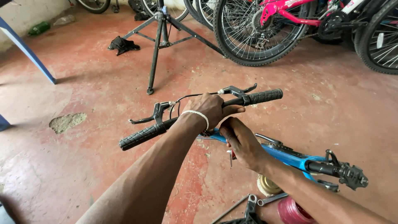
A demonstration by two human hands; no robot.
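A black bicycle handlebar (257, 98) with rubber grips and two brake levers (151, 115) lies across the middle of the view. My left hand (209, 108), with a white bead bracelet on the wrist, grips the bar at its centre. Just below it, my right hand (242, 143) is closed on a small metal tool (230, 157) with a red part, held at the stem. A blue bicycle frame (290, 157) runs down to the right, ending at a black pedal (352, 176).
A black repair stand (159, 45) stands on the red concrete floor behind. Parked bicycles, one pink (286, 12), line the back right. Spanners (271, 200), a brass-coloured part (267, 186) and a red spool (292, 211) lie near the bottom. A floor patch (66, 122) is broken at left.
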